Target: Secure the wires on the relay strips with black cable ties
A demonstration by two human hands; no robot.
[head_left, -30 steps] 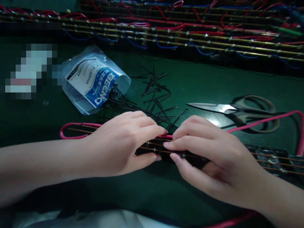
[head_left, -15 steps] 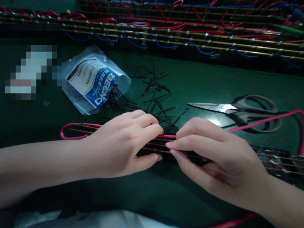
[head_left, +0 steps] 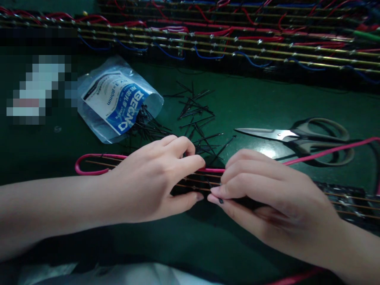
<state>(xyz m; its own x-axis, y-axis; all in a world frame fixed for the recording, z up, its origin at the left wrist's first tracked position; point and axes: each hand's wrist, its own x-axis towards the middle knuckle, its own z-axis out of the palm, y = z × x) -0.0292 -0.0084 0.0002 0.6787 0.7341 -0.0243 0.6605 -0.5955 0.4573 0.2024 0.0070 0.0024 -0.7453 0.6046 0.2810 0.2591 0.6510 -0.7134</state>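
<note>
My left hand (head_left: 157, 180) lies over a dark strip with thin copper-coloured rods (head_left: 190, 187). Its fingers curl over the far side and the thumb rests at the near side, gripping the strip and the red wire (head_left: 212, 170) along its back edge. Just to the right, my right hand (head_left: 273, 198) is closed, thumb and index finger pinching a black cable tie (head_left: 220, 201) at the strip. Only a short bit of the tie shows. Under the left wrist the red wire bends back in a loop, and on the right it runs off past the hand.
Behind my hands lie a clear bag with a blue label (head_left: 118, 103) and a pile of loose black cable ties (head_left: 196, 107). Scissors (head_left: 285, 135) point left on the green table (head_left: 237, 95). Long wired rod assemblies (head_left: 208, 43) stretch along the back.
My right hand has drawn slightly toward me and right, and a black cable tie end now shows between its fingertips. My left hand stays in place, its index finger a little more bent.
</note>
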